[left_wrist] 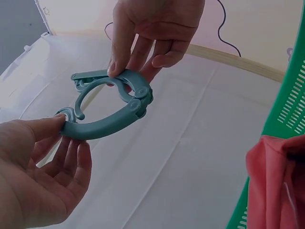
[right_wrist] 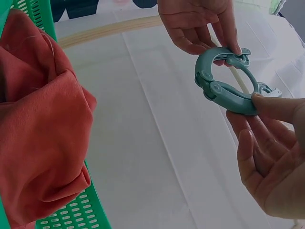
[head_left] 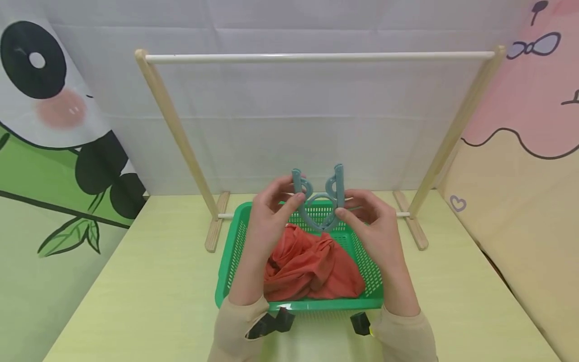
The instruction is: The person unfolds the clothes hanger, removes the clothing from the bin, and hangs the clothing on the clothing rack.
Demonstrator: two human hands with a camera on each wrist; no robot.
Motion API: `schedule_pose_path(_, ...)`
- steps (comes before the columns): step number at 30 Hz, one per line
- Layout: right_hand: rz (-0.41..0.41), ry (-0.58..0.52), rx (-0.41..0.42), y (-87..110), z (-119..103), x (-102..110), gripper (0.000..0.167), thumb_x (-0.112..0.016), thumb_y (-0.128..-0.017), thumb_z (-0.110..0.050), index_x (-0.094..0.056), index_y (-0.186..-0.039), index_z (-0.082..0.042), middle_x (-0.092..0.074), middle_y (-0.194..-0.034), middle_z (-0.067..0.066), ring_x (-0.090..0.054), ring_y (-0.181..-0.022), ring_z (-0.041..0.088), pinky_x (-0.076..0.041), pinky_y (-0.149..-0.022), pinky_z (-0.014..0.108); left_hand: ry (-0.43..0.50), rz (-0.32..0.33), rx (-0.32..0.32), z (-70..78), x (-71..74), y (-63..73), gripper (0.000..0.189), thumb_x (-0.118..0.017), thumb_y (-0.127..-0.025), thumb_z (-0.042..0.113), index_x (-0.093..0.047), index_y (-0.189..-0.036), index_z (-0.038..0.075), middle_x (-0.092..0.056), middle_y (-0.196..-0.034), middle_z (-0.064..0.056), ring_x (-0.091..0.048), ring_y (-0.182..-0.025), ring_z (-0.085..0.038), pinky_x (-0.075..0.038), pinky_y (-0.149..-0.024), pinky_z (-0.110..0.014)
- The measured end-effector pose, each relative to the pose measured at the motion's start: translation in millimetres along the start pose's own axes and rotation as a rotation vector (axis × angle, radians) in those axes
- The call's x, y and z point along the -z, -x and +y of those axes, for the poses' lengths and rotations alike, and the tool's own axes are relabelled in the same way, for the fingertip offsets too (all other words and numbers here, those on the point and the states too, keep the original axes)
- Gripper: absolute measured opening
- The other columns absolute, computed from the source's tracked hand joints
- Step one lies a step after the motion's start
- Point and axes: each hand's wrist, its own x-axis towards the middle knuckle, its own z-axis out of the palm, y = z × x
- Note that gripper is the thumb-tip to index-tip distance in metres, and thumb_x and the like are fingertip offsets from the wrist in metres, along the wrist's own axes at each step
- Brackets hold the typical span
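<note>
A teal folding clothes hanger (head_left: 312, 221) is held up over the far part of a green basket (head_left: 325, 304), its two arms bent upward into a U. My left hand (head_left: 270, 216) pinches one arm between thumb and fingers. With thumb and fingertips, my right hand (head_left: 373, 226) grips the opposite arm. The left wrist view shows the hanger's (left_wrist: 102, 128) hook curving inside the folded arms, and its hinge appears in the right wrist view. Red cloth (head_left: 312, 266) lies crumpled in the basket, below the hands.
Behind the basket stands a rack with wooden side posts (head_left: 174, 128) and a white top rail (head_left: 316, 58). Its wooden feet (head_left: 217, 221) rest on the pale yellow table (head_left: 149, 281). A white sheet hangs behind, with printed cartoon panels on both sides.
</note>
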Motion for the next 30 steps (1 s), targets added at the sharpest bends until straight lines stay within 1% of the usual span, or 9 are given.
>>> schedule_pose_path(3,-0.025,0.016,0.005,-0.5,-0.6,0.7,0.029,-0.075,-0.087,-0.007,-0.069,-0.115,-0.006,-0.069,-0.09,-0.012,-0.069,-0.083,0.005,-0.057,-0.08,0.019,0.0,-0.003,0.016,-2.1,3.1,-0.2,0.031,-0.066,-0.095,0.01,-0.064,-0.126,0.01,-0.068,-0.109,-0.016,-0.065,-0.087,-0.011,-0.059,-0.077,-0.029)
schedule_pose_path(6,-0.035,0.043,0.009,-1.3,-1.5,2.0,0.027,-0.075,-0.087,-0.008,-0.069,-0.114,-0.008,-0.07,-0.094,-0.005,-0.069,-0.085,0.005,-0.057,-0.08,0.02,-0.003,-0.018,0.024,-2.4,6.0,0.1,0.029,-0.066,-0.095,0.011,-0.065,-0.124,0.01,-0.069,-0.108,-0.015,-0.066,-0.088,-0.012,-0.06,-0.078,-0.032)
schedule_pose_path(12,-0.026,0.146,0.068,-3.1,-9.4,4.7,0.025,-0.072,-0.09,-0.012,-0.07,-0.115,-0.012,-0.074,-0.097,0.007,-0.068,-0.085,0.001,-0.054,-0.072,0.02,-0.017,-0.029,0.023,-1.0,7.9,2.0,0.026,-0.067,-0.094,0.011,-0.065,-0.12,0.009,-0.069,-0.108,-0.015,-0.067,-0.091,-0.013,-0.06,-0.079,-0.033)
schedule_pose_path(16,-0.015,0.172,0.099,-6.4,-14.6,6.1,0.028,-0.072,-0.09,-0.011,-0.07,-0.118,-0.014,-0.074,-0.097,0.008,-0.067,-0.083,0.0,-0.053,-0.069,0.02,-0.026,-0.023,0.033,0.0,8.6,3.4,0.025,-0.067,-0.094,0.011,-0.065,-0.119,0.01,-0.069,-0.109,-0.015,-0.066,-0.092,-0.012,-0.061,-0.078,-0.032)
schedule_pose_path(20,-0.031,0.169,0.108,-10.7,-19.1,7.1,0.034,-0.072,-0.09,-0.011,-0.067,-0.123,-0.016,-0.073,-0.101,0.006,-0.068,-0.083,0.001,-0.055,-0.071,0.02,-0.029,-0.026,0.039,0.1,9.5,3.6,0.024,-0.067,-0.094,0.011,-0.066,-0.119,0.009,-0.069,-0.109,-0.015,-0.066,-0.093,-0.013,-0.06,-0.077,-0.031)
schedule_pose_path(24,-0.04,0.177,0.146,-16.2,-23.9,7.4,0.042,-0.071,-0.09,-0.009,-0.063,-0.13,-0.018,-0.072,-0.101,0.007,-0.068,-0.085,0.002,-0.056,-0.072,0.02,-0.044,-0.031,0.047,0.7,10.1,3.9,0.025,-0.067,-0.094,0.011,-0.066,-0.119,0.01,-0.069,-0.108,-0.015,-0.065,-0.095,-0.012,-0.06,-0.077,-0.029)
schedule_pose_path(27,-0.032,0.198,0.175,-19.1,-25.9,7.0,0.042,-0.071,-0.09,-0.008,-0.064,-0.129,-0.019,-0.074,-0.099,0.008,-0.068,-0.085,0.0,-0.056,-0.071,0.019,-0.065,-0.035,0.056,0.4,10.2,4.5,0.025,-0.067,-0.094,0.012,-0.066,-0.119,0.011,-0.07,-0.108,-0.012,-0.066,-0.097,-0.012,-0.06,-0.077,-0.029)
schedule_pose_path(30,-0.027,0.221,0.179,-19.3,-26.2,6.1,0.039,-0.072,-0.09,-0.009,-0.066,-0.127,-0.02,-0.075,-0.096,0.008,-0.068,-0.084,-0.001,-0.055,-0.069,0.018,-0.082,-0.038,0.056,-0.1,10.1,4.8,0.025,-0.067,-0.094,0.013,-0.066,-0.119,0.012,-0.07,-0.108,-0.011,-0.066,-0.098,-0.014,-0.06,-0.077,-0.028)
